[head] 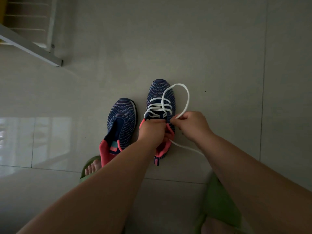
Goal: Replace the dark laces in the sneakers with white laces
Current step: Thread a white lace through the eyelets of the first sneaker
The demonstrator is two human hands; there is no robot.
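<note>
So you're near the top eyelets on the right sneaker; left hand grips its collar, right hand pinches the white lace just beside it; next, probably thread that end, then the bare left sneaker.

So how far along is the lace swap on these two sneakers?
About halfway. The right sneaker already has the white lace crossed through most of its eyelets. The right hand pinches the lace's loose end while the left hand holds the shoe's collar. The left sneaker shows no lace at all, so it is still to do.
</note>
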